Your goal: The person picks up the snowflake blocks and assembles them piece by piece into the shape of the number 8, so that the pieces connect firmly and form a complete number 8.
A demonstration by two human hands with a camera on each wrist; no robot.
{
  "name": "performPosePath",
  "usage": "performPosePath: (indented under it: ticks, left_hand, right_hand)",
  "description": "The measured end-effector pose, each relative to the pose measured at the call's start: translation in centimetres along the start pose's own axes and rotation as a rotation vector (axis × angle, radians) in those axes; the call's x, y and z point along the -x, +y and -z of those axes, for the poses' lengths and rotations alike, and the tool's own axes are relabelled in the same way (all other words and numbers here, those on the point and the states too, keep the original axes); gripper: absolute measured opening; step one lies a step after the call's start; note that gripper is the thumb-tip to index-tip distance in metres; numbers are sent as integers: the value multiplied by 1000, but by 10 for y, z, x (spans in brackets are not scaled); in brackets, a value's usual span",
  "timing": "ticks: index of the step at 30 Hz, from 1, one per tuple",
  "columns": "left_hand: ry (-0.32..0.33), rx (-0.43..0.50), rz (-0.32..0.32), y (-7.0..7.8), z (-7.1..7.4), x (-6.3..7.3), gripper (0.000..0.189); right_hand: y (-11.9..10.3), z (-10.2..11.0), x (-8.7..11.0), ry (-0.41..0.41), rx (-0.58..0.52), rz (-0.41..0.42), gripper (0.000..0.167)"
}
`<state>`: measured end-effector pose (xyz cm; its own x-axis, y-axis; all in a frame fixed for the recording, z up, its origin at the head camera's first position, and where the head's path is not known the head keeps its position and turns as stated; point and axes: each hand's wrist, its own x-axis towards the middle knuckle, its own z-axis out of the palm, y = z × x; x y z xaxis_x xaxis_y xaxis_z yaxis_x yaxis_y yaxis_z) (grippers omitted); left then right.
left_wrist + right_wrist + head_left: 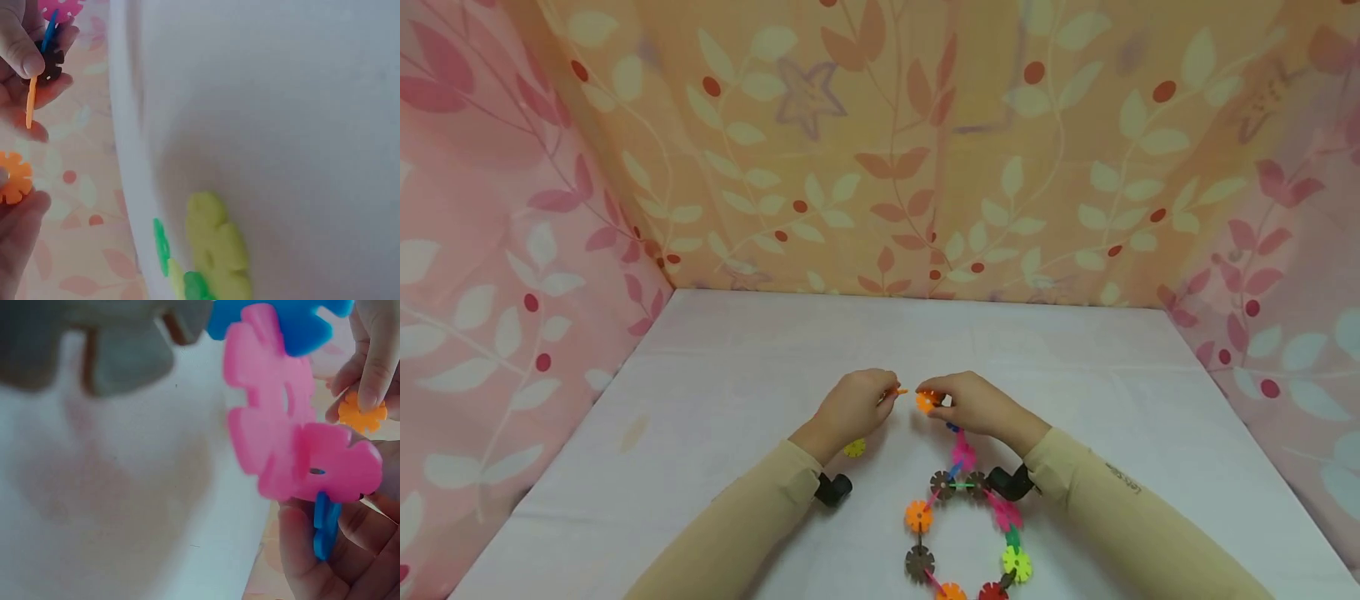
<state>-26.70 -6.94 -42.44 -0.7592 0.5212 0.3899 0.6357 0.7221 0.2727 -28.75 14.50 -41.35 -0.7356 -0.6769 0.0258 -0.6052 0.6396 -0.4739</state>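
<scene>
My left hand [859,404] pinches an orange notched plastic disc [902,391] above the table, edge-on to the head view. Close by, my right hand [973,404] grips the end of a chain of such discs. That end carries another orange disc [926,402], slotted into a dark brown disc [55,65] under my right thumb. A small gap separates the two orange discs. From my right hand the chain goes on through blue [326,528] and pink discs [269,400] down to a ring of brown, orange, red, yellow, green and pink discs [919,563] on the table.
A loose yellow disc [854,448] lies on the white table [737,350] below my left hand, with small green pieces [161,247] beside it in the left wrist view. Floral curtains [895,167] enclose the table's back and sides. The ring runs past the near frame edge.
</scene>
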Motion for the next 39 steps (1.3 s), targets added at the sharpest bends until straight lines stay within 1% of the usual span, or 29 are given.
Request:
performPosePath:
  ticks: [2,4,8,11,13,18,24,29,32,36,39]
  left_hand:
    - [39,3,34,-1,-1,0,4]
    - [49,17,51,-2,-2,0,6]
    - [27,51,63,-1,-8,-1,3]
    - [21,68,78,-1,-12,-1,4]
    - [29,74,90,-1,-12,-1,5]
    - [29,61,91,-2,-12,-1,6]
    - [24,76,91,-1,-9,-1,7]
    - [34,96,139,0,-8,0,5]
    - [19,124,161,0,-8,1,5]
    - [-6,156,175,2,-10,1,5]
    - [-2,158,187,4,-11,2,5]
  right_hand:
    - [-1,0,0,-2,1,-26,38]
    - [-1,-1,0,0,-1,-35,37]
    - [-3,-2,-1,3,-17,-26,35]
    - [-5,-1,-2,-6,-29,-27,34]
    - [-5,0,-2,-13,-27,-25,35]
    - [-4,0,-2,-20,-17,-20,38]
    - [-4,0,-3,-9,-21,-10,37]
    - [-2,1,-2,-2,-37,-34,36]
    - [0,2,-1,3,-57,-52,38]
    - [1,2,-1,6,-69,-42,38]
    - [1,2,-1,18,-69,-35,38]
